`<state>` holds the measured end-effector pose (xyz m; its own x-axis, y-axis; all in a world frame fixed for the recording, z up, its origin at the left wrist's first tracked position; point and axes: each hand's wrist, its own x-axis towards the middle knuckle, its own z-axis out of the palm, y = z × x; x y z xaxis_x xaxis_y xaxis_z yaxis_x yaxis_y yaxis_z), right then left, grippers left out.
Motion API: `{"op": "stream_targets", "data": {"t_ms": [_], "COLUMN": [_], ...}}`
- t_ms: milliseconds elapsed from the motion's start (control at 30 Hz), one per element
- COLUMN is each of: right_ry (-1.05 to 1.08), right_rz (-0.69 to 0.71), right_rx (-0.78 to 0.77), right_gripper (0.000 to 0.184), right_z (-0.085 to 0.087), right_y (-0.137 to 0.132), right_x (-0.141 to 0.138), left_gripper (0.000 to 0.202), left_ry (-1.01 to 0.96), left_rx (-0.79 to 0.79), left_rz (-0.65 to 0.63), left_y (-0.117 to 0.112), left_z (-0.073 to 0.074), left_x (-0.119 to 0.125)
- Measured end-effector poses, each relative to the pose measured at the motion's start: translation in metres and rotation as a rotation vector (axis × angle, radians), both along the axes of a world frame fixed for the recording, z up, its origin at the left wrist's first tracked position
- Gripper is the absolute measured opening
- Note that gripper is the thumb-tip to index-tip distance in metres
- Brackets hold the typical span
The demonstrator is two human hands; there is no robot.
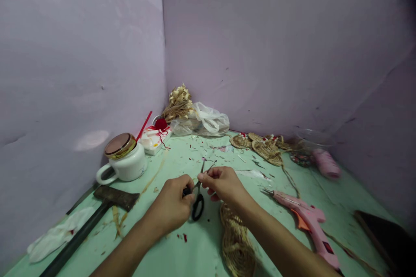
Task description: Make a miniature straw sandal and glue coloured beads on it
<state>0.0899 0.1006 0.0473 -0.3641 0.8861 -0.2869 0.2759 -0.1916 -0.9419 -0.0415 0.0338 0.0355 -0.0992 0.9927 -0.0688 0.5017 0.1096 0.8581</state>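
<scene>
My left hand (175, 202) is closed round one black handle loop of the scissors (198, 207); the other loop hangs free below. Their blades point away from me and stand apart. My right hand (224, 184) is pinched right beside the blades, and whatever sits between its fingertips is too small to make out. Partly beneath my right forearm lies a braided straw sole shape (237, 242) on the pale green table (201, 251). Small red scraps (184, 237) lie near it.
A hammer (110, 201) and a lidded white mug (128, 164) stand at left. Rightward lie a pink glue gun (305, 214), a pink thread spool (326, 163) and a dark flat object (383, 238). Woven straw pieces (266, 151), a plastic bag (211, 120) and dried flowers (179, 103) line the back.
</scene>
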Motion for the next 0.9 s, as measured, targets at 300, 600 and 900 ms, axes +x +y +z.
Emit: {"op": "stream_targets", "data": {"t_ms": [300, 600, 900], "right_ry": [-0.001, 0.03, -0.487], "right_rz": [-0.003, -0.006, -0.308], "right_rx": [0.125, 0.543, 0.429], "right_gripper": [0.023, 0.031, 0.029], "right_z": [0.002, 0.024, 0.008], "right_y": [0.03, 0.03, -0.039], "right_x": [0.004, 0.0, 0.163], "left_gripper": [0.004, 0.043, 0.041], "left_ry": [-0.047, -0.087, 0.656], "left_rx": [-0.049, 0.145, 0.428], "left_rz": [0.303, 0.492, 0.421], "left_y": [0.013, 0.038, 0.028], "left_z": [0.002, -0.018, -0.02], "left_x": [-0.03, -0.062, -0.041]}}
